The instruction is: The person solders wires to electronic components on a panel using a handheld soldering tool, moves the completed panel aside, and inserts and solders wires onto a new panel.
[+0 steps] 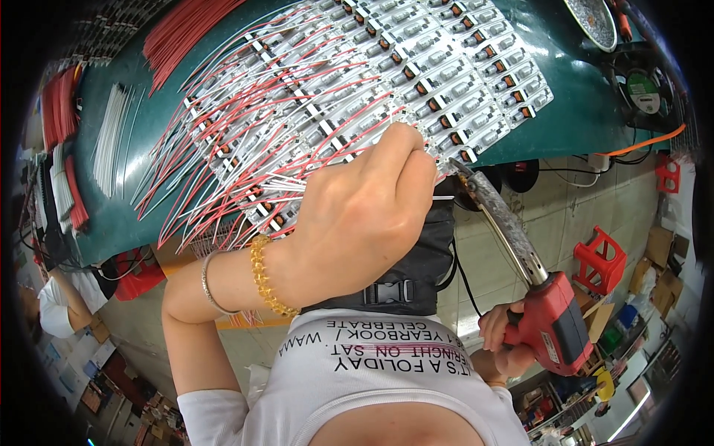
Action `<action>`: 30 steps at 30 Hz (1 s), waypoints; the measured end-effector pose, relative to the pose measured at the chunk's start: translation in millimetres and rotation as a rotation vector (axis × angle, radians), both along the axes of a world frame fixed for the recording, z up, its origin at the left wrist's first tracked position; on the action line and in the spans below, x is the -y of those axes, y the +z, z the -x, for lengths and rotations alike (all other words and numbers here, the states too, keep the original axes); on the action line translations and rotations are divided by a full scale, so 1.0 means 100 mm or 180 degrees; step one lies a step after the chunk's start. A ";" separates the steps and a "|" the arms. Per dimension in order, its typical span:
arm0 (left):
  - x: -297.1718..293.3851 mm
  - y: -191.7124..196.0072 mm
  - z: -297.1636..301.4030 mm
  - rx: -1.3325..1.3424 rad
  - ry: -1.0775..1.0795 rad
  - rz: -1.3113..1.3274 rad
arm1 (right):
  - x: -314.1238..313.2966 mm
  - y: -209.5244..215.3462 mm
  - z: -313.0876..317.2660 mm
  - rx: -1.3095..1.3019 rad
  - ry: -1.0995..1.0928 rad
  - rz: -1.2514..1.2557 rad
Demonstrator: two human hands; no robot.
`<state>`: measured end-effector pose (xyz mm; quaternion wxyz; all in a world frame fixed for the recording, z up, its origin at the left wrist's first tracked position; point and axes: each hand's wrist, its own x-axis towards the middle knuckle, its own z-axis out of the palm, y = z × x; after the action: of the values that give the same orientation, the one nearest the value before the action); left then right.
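My left hand (364,204) is closed in a pinch over the near edge of a panel of small circuit boards (446,70). White wires (279,181) run in under it, and a white wire end (443,198) sticks out past its right side; the fingertips are partly hidden. In my right hand (506,336) is a red and black soldering gun (554,323), gripped by its handle. Its long metal barrel slants up, the dark tip (459,166) close to the panel's near right corner. Whether tip and board touch, I cannot tell. Red and white wires (223,160) trail off the panel's left part.
Bundles of red wires (186,33) and white wires (113,137) lie on the green table (93,230). A metal dish (593,24) and a small black fan (641,91) stand at the far right. Below are red stools (599,260). Another person's arm (73,301) shows at left.
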<state>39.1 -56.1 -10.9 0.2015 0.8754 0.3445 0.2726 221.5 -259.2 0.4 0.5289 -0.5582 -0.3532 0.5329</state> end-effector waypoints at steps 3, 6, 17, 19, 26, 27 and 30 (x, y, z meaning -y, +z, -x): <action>0.02 -0.01 0.04 -0.0037 0.0051 -0.0018 | 0.00 -0.17 -0.14 -0.0129 0.0546 -0.0581; 0.02 -0.05 0.05 -0.0001 0.0050 -0.0037 | -0.01 -0.13 -0.09 -0.0078 0.0417 -0.0342; -0.08 0.19 0.10 0.0200 -0.0072 0.0847 | -0.19 -0.02 0.09 -0.0125 -0.0351 -0.0489; -0.11 0.18 0.13 0.0197 -0.0286 0.0889 | -0.24 -0.06 0.08 -0.0155 -0.0366 -0.0579; -0.15 0.16 0.25 -0.0109 -0.0533 0.0337 | -0.40 -0.09 0.05 -0.0495 -0.0271 -0.0780; -0.18 0.17 0.28 -0.0261 -0.0712 0.0212 | -0.43 -0.08 0.05 -0.0454 -0.0336 -0.0763; -0.21 0.16 0.28 -0.0545 -0.0943 -0.0216 | -0.56 -0.03 0.07 -0.0383 -0.0467 -0.0551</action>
<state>11.2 -34.7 5.2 0.1798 0.9429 0.2183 0.1758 214.6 -203.6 -2.1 0.6329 -0.5018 -0.3236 0.4929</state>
